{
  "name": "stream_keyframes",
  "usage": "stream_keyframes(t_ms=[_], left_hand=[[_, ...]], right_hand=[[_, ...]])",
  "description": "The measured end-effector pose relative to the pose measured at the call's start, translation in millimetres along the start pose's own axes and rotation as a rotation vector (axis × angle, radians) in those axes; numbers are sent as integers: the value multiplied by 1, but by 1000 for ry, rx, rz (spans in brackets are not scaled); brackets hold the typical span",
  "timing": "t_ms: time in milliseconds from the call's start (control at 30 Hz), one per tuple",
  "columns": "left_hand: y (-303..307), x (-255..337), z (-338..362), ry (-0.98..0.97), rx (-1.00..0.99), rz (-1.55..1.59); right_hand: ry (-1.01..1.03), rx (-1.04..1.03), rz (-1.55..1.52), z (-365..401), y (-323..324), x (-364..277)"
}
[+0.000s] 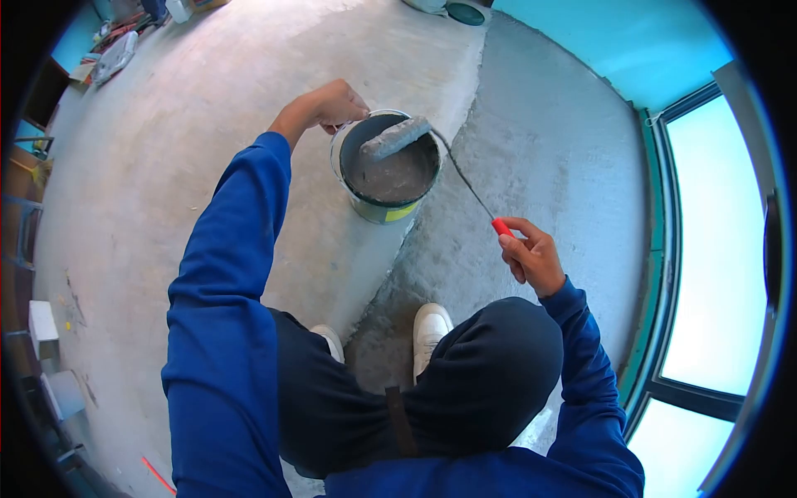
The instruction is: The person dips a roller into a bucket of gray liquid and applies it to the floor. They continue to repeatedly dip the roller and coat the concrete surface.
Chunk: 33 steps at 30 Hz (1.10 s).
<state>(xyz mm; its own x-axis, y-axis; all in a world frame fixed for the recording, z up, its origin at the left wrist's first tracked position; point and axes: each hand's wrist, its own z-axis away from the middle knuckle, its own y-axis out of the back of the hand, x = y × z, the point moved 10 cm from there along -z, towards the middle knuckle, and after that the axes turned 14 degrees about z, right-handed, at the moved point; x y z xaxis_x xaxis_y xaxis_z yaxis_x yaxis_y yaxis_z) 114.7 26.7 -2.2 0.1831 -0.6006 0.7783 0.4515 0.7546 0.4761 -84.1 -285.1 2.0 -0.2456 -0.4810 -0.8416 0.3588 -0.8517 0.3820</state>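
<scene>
I crouch over a paint bucket (pixel 384 209) filled with grey coating. My left hand (pixel 328 106) grips the bucket's rim on its left side. My right hand (pixel 531 253) holds the red handle (pixel 502 227) of a paint roller. The roller's thin metal rod runs up and left to the roller head (pixel 395 138), which is coated grey and rests across the bucket's top edge. My blue sleeves, dark trousers and white shoes (pixel 430 328) fill the lower part of the view.
The concrete floor is darker and wet-looking on the right (pixel 540 141), paler on the left (pixel 183 141). A turquoise wall and a window frame (pixel 664 249) border the right. Tools and clutter lie at the far top left (pixel 116 54), and blocks along the left edge (pixel 41 328).
</scene>
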Motion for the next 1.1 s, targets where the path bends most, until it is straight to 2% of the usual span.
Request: stream_keyframes(t_ms=[133,233,433,533,633,733,833,933,1033,1100], left_hand=[[-1,3,5,65,-8,22],[-1,5,10,145,8,37],[-4,14,14,237,-13,15],[-5,15,12,261,-36,-11],[-7,17,14,276,-42,4],[-3,14,14,286,-46,23],[1,15,4,302,-83,3],[-2,10,-5,322,-126,-42],[-1,10,-6,318,-135,-88],[2,8,-8,292,-146,-51]], right_hand=[[-128,-249,-298,-6,-13,17],[-165,-433,-400,-11,-21,23],[-265,-681,-698,-8,-39,31],[-261,-722,-718,-8,-40,28],[-257,-674,-644,-11,-38,30],[-125,-474,-321,-16,-20,23],[146,-187,-63,-26,0,21],[577,292,364,-7,25,-15],[704,480,589,12,31,-43],[621,461,720,13,28,-46]])
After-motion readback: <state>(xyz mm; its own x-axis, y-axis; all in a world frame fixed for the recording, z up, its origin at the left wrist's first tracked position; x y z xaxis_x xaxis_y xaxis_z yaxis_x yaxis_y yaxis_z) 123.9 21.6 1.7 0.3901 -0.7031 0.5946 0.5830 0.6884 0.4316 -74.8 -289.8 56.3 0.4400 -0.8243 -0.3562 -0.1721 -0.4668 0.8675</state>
